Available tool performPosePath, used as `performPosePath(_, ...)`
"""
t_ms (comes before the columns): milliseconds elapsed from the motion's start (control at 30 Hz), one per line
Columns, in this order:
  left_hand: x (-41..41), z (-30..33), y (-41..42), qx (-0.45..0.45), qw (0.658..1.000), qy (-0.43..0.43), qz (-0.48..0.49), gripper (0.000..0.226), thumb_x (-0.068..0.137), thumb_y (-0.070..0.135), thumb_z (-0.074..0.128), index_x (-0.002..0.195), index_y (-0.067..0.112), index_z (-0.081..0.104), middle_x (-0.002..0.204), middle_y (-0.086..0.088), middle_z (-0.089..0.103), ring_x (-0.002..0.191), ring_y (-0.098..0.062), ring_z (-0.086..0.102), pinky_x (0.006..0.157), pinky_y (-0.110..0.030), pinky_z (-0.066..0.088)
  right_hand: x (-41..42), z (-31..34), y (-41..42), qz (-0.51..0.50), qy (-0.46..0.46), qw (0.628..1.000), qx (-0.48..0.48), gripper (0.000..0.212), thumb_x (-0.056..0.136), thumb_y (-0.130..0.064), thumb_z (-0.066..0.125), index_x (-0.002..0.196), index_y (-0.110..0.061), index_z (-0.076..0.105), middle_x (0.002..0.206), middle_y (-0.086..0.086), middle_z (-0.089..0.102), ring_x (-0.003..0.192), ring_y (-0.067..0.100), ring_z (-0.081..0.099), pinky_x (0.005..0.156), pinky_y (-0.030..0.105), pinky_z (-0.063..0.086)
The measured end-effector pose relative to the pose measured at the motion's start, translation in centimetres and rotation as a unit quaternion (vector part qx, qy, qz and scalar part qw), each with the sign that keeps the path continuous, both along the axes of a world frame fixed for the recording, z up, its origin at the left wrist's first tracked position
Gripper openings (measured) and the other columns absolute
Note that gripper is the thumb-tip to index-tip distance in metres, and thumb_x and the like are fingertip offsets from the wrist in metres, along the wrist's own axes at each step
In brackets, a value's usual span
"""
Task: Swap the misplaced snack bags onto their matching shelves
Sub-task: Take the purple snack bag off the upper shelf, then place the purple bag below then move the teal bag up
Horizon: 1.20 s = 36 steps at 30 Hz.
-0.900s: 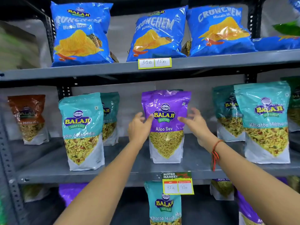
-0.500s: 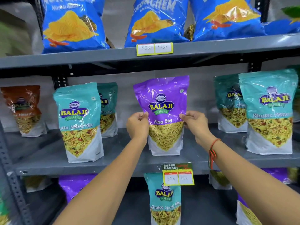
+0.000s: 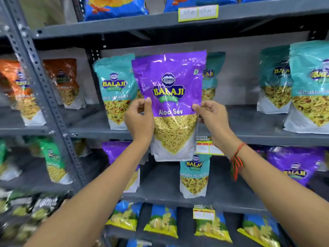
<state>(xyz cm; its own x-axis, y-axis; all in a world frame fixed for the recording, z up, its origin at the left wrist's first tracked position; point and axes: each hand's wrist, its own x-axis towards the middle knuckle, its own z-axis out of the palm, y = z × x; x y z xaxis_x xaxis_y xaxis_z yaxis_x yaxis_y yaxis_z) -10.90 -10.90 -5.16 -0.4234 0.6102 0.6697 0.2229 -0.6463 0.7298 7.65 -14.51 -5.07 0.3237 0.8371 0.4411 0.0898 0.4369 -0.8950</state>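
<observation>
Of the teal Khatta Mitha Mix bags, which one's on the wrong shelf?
The teal Khatta Mitha Mix bag on the lower shelf, standing just below the held Aloo Sev bag. It stands among purple bags; the other teal ones stand on the shelf above.

Both arms outstretched — left hand (image 3: 139, 120) and right hand (image 3: 211, 116) pinched closed.

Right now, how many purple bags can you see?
3: held bag between left hand and right hand; second bag on lower shelf, left; third bag lower right. More may be hidden.
</observation>
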Motion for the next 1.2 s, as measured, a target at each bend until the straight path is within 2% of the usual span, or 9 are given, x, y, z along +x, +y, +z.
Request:
performPosePath(100, -2.5, -4.4, -1.7, -0.025, 0.999, 0.019, 0.011, 0.021, 0.088, 0.029, 0.061, 0.072, 0.016, 0.061, 0.061, 0.012, 0.053, 0.057, 0.001, 0.048, 0.062, -0.02, 0.041, -1.7, -4.3, -1.3, 0.031, -0.005, 0.999, -0.028, 0.023, 0.086, -0.012, 0.071, 0.064, -0.015, 0.065, 0.058, -0.003, 0.066, 0.056, 0.008, 0.053, 0.06, 0.027, 0.042)
performPosePath(233, -5.4, -12.6, -3.3, -0.1, 0.992, 0.064, 0.033, 0.019, 0.09, 0.028, 0.062, 0.074, 0.018, 0.065, 0.068, 0.006, 0.063, 0.064, 0.001, 0.055, 0.067, -0.02, 0.044, -3.3, -12.5, -1.5, 0.063, -0.041, 0.992, -0.096, 0.021, 0.087, -0.016, 0.07, 0.071, -0.004, 0.065, 0.07, 0.02, 0.068, 0.068, 0.016, 0.056, 0.067, 0.037, 0.047)
performPosePath(367, -6.8, -20.5, -1.8, -0.191, 0.976, 0.092, 0.056, 0.031, 0.083, 0.048, 0.057, 0.076, 0.021, 0.07, 0.073, 0.0, 0.071, 0.071, -0.014, 0.064, 0.072, -0.034, 0.049, -4.1, -20.6, 1.3, 0.044, -0.086, 0.981, -0.168, 0.025, 0.085, -0.022, 0.072, 0.068, -0.007, 0.062, 0.067, 0.018, 0.067, 0.065, 0.016, 0.055, 0.066, 0.047, 0.052)
performPosePath(500, -6.9, -25.5, 1.4, -0.253, 0.955, 0.133, 0.076, 0.039, 0.084, 0.049, 0.056, 0.077, 0.014, 0.072, 0.069, -0.005, 0.07, 0.071, -0.024, 0.066, 0.064, -0.029, 0.04, -4.4, -26.6, 5.4, 0.013, -0.083, 0.97, -0.229, 0.031, 0.082, -0.032, 0.073, 0.071, -0.006, 0.06, 0.069, 0.022, 0.068, 0.062, 0.017, 0.055, 0.067, 0.049, 0.055)
performPosePath(667, -5.8, -27.9, 5.6, -0.3, 0.943, 0.12, 0.077, 0.024, 0.089, 0.031, 0.064, 0.074, 0.013, 0.071, 0.065, -0.009, 0.068, 0.066, -0.025, 0.062, 0.06, -0.028, 0.035, -5.4, -30.1, 9.8, -0.014, -0.098, 0.968, -0.229, 0.04, 0.085, -0.026, 0.071, 0.062, -0.001, 0.051, 0.054, 0.011, 0.048, 0.054, 0.016, 0.039, 0.057, 0.036, 0.034)
performPosePath(833, -5.5, -29.5, 8.5, -0.279, 0.952, 0.113, 0.06, 0.037, 0.088, 0.035, 0.055, 0.063, 0.009, 0.06, 0.057, -0.013, 0.059, 0.06, -0.027, 0.052, 0.061, -0.035, 0.035, -6.1, -31.7, 12.3, -0.08, -0.117, 0.962, -0.233, 0.038, 0.087, -0.03, 0.07, 0.056, -0.017, 0.052, 0.049, -0.001, 0.054, 0.05, 0.019, 0.047, 0.054, 0.044, 0.048)
performPosePath(933, -5.4, -30.3, 9.4, -0.276, 0.951, 0.123, 0.057, 0.03, 0.09, 0.038, 0.054, 0.064, 0.022, 0.056, 0.055, 0.001, 0.053, 0.057, -0.016, 0.047, 0.058, -0.033, 0.035, -6.4, -31.8, 12.5, -0.086, -0.106, 0.965, -0.226, 0.032, 0.089, -0.029, 0.069, 0.067, -0.006, 0.065, 0.058, 0.008, 0.067, 0.054, 0.02, 0.056, 0.051, 0.035, 0.038)
performPosePath(1033, -5.2, -30.4, 9.6, -0.291, 0.948, 0.114, 0.055, 0.03, 0.091, 0.037, 0.057, 0.07, 0.017, 0.064, 0.059, 0.001, 0.058, 0.057, -0.016, 0.05, 0.058, -0.033, 0.04, -6.3, -32.0, 12.3, -0.083, -0.113, 0.966, -0.217, 0.035, 0.092, -0.029, 0.065, 0.068, -0.003, 0.061, 0.052, 0.006, 0.059, 0.05, 0.014, 0.047, 0.049, 0.031, 0.03)
performPosePath(1200, -2.9, -28.4, 7.3, -0.3, 0.948, -0.073, 0.078, 0.023, 0.084, 0.023, 0.071, 0.1, 0.007, 0.069, 0.089, -0.003, 0.068, 0.074, -0.01, 0.062, 0.066, -0.012, 0.049, -6.1, -31.3, 10.3, -0.028, -0.067, 0.976, -0.207, 0.014, 0.091, -0.019, 0.066, 0.101, -0.015, 0.074, 0.089, -0.003, 0.077, 0.082, 0.013, 0.073, 0.075, 0.034, 0.058)
